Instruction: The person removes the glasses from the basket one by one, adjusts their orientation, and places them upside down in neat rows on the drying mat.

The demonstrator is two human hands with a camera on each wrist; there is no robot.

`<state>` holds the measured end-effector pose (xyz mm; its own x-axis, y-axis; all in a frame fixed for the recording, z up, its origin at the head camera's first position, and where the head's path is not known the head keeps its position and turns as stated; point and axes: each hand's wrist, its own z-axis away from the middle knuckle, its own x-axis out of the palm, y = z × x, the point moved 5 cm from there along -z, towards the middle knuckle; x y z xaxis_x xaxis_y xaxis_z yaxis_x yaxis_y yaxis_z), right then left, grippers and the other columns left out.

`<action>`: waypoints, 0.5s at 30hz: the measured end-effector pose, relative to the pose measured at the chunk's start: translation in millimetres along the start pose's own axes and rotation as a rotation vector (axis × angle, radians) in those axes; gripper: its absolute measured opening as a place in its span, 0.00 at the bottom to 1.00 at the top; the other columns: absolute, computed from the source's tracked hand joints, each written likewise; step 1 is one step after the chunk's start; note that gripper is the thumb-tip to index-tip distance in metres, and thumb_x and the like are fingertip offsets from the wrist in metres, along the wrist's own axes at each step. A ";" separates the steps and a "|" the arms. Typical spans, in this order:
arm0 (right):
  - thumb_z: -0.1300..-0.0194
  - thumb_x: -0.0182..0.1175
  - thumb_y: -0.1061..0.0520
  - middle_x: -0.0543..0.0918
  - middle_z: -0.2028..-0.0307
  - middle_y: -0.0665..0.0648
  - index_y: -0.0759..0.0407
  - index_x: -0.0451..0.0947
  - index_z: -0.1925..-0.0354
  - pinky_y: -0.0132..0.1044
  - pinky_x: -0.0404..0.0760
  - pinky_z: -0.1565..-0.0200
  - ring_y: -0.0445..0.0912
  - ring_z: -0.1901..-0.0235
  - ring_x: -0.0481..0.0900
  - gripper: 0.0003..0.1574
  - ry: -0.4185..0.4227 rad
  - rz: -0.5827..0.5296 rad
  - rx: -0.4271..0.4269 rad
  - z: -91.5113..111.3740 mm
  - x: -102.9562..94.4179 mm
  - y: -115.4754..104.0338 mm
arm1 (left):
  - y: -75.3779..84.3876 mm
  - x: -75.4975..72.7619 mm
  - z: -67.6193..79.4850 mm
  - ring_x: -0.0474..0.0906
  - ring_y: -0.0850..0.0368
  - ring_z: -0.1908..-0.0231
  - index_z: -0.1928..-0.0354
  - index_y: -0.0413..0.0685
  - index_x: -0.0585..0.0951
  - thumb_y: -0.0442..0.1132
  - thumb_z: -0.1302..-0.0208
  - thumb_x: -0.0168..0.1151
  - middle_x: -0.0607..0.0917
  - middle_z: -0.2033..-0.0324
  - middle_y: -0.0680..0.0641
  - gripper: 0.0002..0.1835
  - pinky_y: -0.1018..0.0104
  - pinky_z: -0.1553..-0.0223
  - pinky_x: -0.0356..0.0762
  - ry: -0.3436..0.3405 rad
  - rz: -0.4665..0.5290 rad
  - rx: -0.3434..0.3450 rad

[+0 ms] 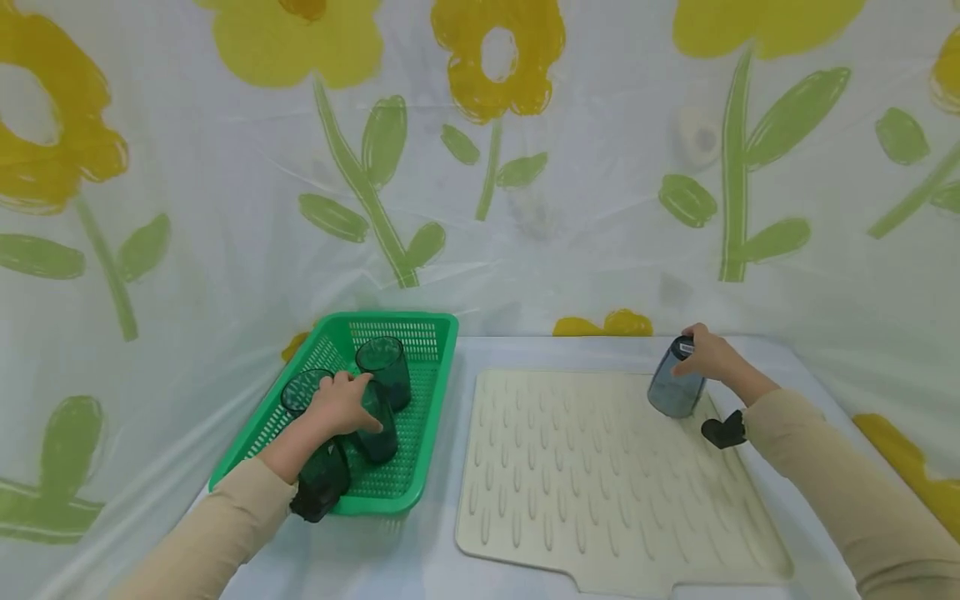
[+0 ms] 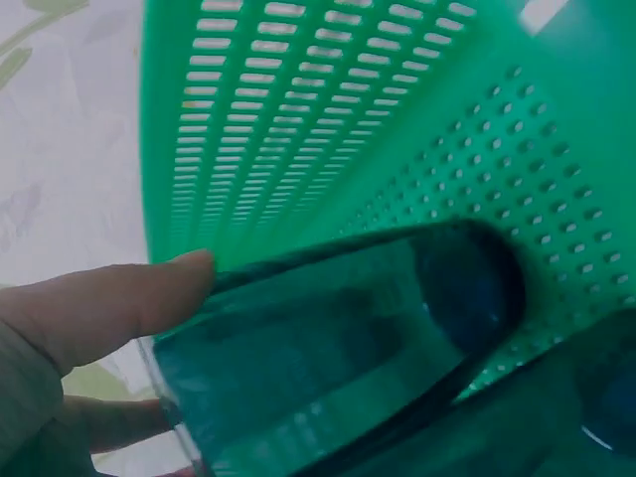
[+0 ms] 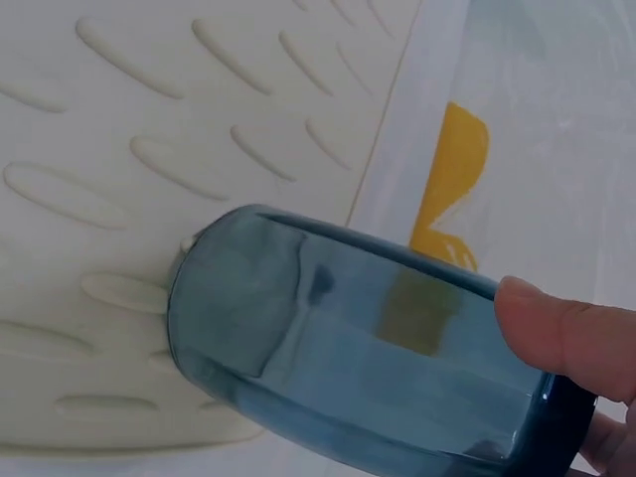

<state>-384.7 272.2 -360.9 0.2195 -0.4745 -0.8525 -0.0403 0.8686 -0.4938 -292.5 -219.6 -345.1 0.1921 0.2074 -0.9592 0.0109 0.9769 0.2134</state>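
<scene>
A green plastic basket point(image 1: 432, 425) on the left holds several dark teal drinking glasses. My left hand point(image 1: 339, 407) reaches into it and grips one tilted glass point(image 2: 298, 358) at its open end, thumb on one side and fingers on the other. At the right, my right hand point(image 1: 708, 357) holds a blue-grey glass point(image 1: 672, 390) upside down by its base. This glass leans slightly, its mouth down at the far right part of a cream ridged drying mat point(image 1: 555, 492). In the right wrist view, the thumb point(image 3: 566, 333) presses the glass near its dark base.
Another glass point(image 1: 384, 358) stands at the back of the basket, and one more point(image 1: 302, 390) is by its left wall. The mat lies on a white table point(image 1: 360, 558), right of the basket. A flower-printed curtain point(image 1: 585, 183) hangs behind and along the sides.
</scene>
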 end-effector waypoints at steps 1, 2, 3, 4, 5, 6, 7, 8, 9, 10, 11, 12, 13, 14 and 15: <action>0.45 0.61 0.57 0.60 0.47 0.83 0.82 0.43 0.39 0.60 0.67 0.49 0.71 0.49 0.63 0.51 0.000 -0.004 0.002 0.4 0.6 -0.3 | -0.3 -0.5 -0.3 0.58 0.28 0.47 0.36 0.33 0.60 0.45 0.50 0.69 0.62 0.45 0.25 0.44 0.41 0.54 0.66 -0.010 -0.004 0.000; 0.45 0.61 0.57 0.60 0.47 0.82 0.82 0.43 0.39 0.60 0.67 0.49 0.71 0.49 0.63 0.51 -0.002 -0.004 0.006 0.7 1.3 0.1 | -0.9 -0.5 -0.6 0.57 0.28 0.46 0.36 0.33 0.60 0.45 0.51 0.69 0.62 0.44 0.25 0.44 0.41 0.54 0.66 -0.024 -0.005 -0.005; 0.45 0.61 0.57 0.60 0.47 0.82 0.82 0.43 0.39 0.60 0.67 0.49 0.71 0.49 0.63 0.51 -0.001 -0.003 0.008 1.0 1.5 0.6 | -1.3 -0.8 -1.2 0.57 0.27 0.46 0.35 0.33 0.60 0.46 0.51 0.69 0.61 0.44 0.25 0.45 0.40 0.53 0.66 -0.037 -0.003 -0.008; 0.45 0.61 0.57 0.60 0.47 0.83 0.82 0.43 0.39 0.60 0.67 0.49 0.71 0.49 0.63 0.51 0.001 -0.002 0.007 0.7 1.9 1.1 | -1.7 -0.7 -1.7 0.56 0.27 0.45 0.35 0.33 0.59 0.46 0.51 0.70 0.61 0.43 0.24 0.45 0.40 0.54 0.66 -0.050 0.001 -0.010; 0.45 0.61 0.57 0.59 0.47 0.83 0.82 0.43 0.39 0.60 0.67 0.49 0.71 0.48 0.63 0.51 0.003 -0.002 0.006 0.5 2.3 1.1 | -2.4 -0.6 -2.3 0.55 0.26 0.45 0.35 0.34 0.59 0.47 0.51 0.70 0.60 0.43 0.24 0.46 0.40 0.54 0.67 -0.062 0.009 -0.015; 0.45 0.61 0.57 0.59 0.47 0.83 0.82 0.43 0.39 0.60 0.67 0.49 0.71 0.48 0.63 0.51 0.006 -0.001 0.004 -0.2 2.4 1.3 | -3.1 -0.6 -2.9 0.55 0.26 0.44 0.35 0.34 0.58 0.47 0.51 0.70 0.60 0.42 0.24 0.46 0.39 0.54 0.67 -0.069 0.015 -0.017; 0.45 0.61 0.57 0.59 0.46 0.83 0.82 0.43 0.39 0.60 0.67 0.49 0.71 0.48 0.63 0.51 0.006 -0.003 0.006 -0.1 3.0 1.2 | -3.8 -0.4 -3.4 0.55 0.26 0.44 0.35 0.34 0.58 0.47 0.51 0.70 0.61 0.42 0.24 0.46 0.40 0.54 0.67 -0.076 0.021 -0.022; 0.45 0.61 0.57 0.59 0.46 0.83 0.81 0.43 0.39 0.60 0.67 0.49 0.71 0.48 0.62 0.51 0.005 -0.001 0.005 -0.5 3.5 1.7 | -4.7 0.0 -3.8 0.54 0.25 0.44 0.35 0.34 0.58 0.47 0.51 0.70 0.61 0.42 0.24 0.46 0.39 0.55 0.68 -0.083 0.028 -0.027; 0.45 0.61 0.56 0.59 0.46 0.83 0.81 0.42 0.38 0.60 0.67 0.49 0.71 0.48 0.62 0.51 0.004 -0.002 0.007 -0.6 3.9 1.9 | -5.3 0.8 -4.1 0.53 0.25 0.43 0.35 0.35 0.57 0.47 0.51 0.69 0.61 0.42 0.24 0.46 0.39 0.55 0.68 -0.089 0.032 -0.028; 0.44 0.61 0.56 0.59 0.46 0.83 0.81 0.42 0.38 0.60 0.67 0.49 0.72 0.48 0.62 0.51 0.001 -0.003 0.011 -1.1 4.8 2.5 | -5.8 1.8 -4.3 0.53 0.25 0.43 0.35 0.36 0.58 0.47 0.51 0.69 0.60 0.42 0.24 0.45 0.40 0.55 0.68 -0.095 0.035 -0.027; 0.44 0.61 0.56 0.59 0.46 0.83 0.81 0.42 0.38 0.60 0.67 0.49 0.72 0.48 0.62 0.52 -0.001 -0.007 0.013 -1.2 5.3 2.8 | -6.2 2.4 -4.7 0.54 0.24 0.43 0.35 0.37 0.58 0.47 0.51 0.69 0.60 0.42 0.24 0.45 0.40 0.56 0.69 -0.096 0.035 -0.023; 0.44 0.61 0.56 0.58 0.46 0.83 0.81 0.42 0.37 0.60 0.67 0.49 0.72 0.48 0.62 0.52 0.002 -0.013 0.013 -1.4 5.4 3.0 | -6.3 2.5 -5.2 0.55 0.24 0.44 0.35 0.37 0.59 0.47 0.51 0.68 0.61 0.42 0.24 0.44 0.40 0.57 0.69 -0.088 0.032 -0.015; 0.44 0.61 0.56 0.58 0.45 0.83 0.80 0.41 0.37 0.60 0.67 0.48 0.72 0.47 0.62 0.52 0.002 -0.021 0.017 -1.2 5.9 3.2 | -6.5 2.4 -5.5 0.56 0.24 0.45 0.35 0.38 0.60 0.47 0.51 0.68 0.61 0.43 0.23 0.44 0.41 0.58 0.70 -0.081 0.031 -0.010; 0.44 0.61 0.56 0.58 0.45 0.83 0.80 0.41 0.37 0.60 0.67 0.48 0.72 0.47 0.61 0.52 0.000 -0.026 0.019 -1.1 6.3 3.8 | -6.5 2.4 -5.4 0.58 0.24 0.46 0.36 0.38 0.61 0.47 0.52 0.68 0.61 0.43 0.23 0.43 0.42 0.59 0.71 -0.076 0.033 -0.004; 0.44 0.61 0.56 0.57 0.45 0.83 0.81 0.40 0.37 0.61 0.66 0.48 0.72 0.47 0.61 0.53 -0.005 -0.036 0.024 -0.8 6.9 4.6 | -6.7 3.2 -5.5 0.61 0.25 0.47 0.36 0.39 0.62 0.47 0.53 0.68 0.62 0.43 0.23 0.43 0.44 0.61 0.72 -0.072 0.037 0.000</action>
<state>-384.2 272.8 -369.2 0.2250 -0.5050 -0.8333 -0.0093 0.8541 -0.5201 -297.3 -225.2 -350.6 0.2628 0.2393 -0.9347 0.0026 0.9686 0.2488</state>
